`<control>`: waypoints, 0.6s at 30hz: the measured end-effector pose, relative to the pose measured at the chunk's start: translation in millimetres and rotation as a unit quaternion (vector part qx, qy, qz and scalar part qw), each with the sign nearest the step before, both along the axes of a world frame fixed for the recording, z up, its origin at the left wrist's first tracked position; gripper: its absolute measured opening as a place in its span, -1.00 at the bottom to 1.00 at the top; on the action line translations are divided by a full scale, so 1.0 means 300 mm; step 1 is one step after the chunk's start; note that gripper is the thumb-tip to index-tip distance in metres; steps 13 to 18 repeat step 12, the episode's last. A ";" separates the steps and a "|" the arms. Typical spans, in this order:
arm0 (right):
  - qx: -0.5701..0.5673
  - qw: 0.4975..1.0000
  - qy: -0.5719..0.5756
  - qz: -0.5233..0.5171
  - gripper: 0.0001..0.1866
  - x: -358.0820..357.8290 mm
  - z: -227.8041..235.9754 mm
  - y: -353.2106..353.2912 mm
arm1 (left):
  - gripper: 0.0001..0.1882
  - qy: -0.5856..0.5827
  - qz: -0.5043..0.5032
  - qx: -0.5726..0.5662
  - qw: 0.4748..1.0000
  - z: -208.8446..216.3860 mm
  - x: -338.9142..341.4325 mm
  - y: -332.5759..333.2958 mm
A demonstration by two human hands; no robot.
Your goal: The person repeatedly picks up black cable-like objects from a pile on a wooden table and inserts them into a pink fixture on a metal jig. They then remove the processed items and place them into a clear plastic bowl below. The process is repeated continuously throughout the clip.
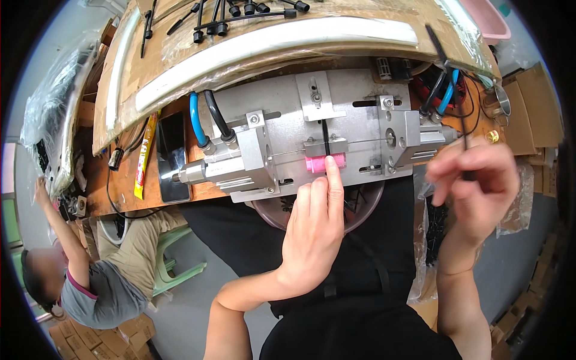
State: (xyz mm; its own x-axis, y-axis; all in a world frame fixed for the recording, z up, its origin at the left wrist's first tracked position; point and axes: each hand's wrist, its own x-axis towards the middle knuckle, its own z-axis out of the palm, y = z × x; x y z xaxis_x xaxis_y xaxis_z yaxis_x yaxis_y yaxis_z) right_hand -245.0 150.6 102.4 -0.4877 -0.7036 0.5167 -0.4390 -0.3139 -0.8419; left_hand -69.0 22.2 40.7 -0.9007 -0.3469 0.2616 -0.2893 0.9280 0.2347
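Note:
A grey metal fixture [240,102] sits in front of me, with a pink block [315,164] at its near middle. A thin black rod [326,135] runs from the centre bracket toward the block. My left hand [312,234] reaches up from below, its index fingertip pressing on the rod's near end at the block; the other fingers lie bent beside it. To the right of the fixture, my right hand [477,186] is raised and slightly blurred. Its thumb and fingers pinch a long black rod [461,114] with a dark thick lower end.
Metal clamp cylinders with hoses [195,120] flank the fixture. Capped black rods [246,19] lie on the cardboard shelf [168,57] above. A phone [174,156] and yellow packet [145,156] lie left. Below is a basin [273,213]. Another person [108,288] sits at left.

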 end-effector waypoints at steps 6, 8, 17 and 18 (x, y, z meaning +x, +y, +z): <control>0.101 0.959 0.242 -0.109 -0.40 0.192 -0.194 -0.065 | -0.23 0.023 0.013 0.068 0.997 0.025 0.033 0.003; 0.102 0.950 0.268 -0.121 -0.35 0.229 -0.242 -0.085 | -0.21 0.002 0.014 0.117 0.993 0.071 0.086 0.021; 0.115 0.946 0.283 -0.113 -0.38 0.266 -0.303 -0.126 | -0.18 -0.036 0.031 0.180 0.982 0.048 0.182 0.046; 0.115 0.946 0.283 -0.113 -0.38 0.266 -0.303 -0.126 | -0.18 -0.036 0.031 0.180 0.982 0.048 0.182 0.046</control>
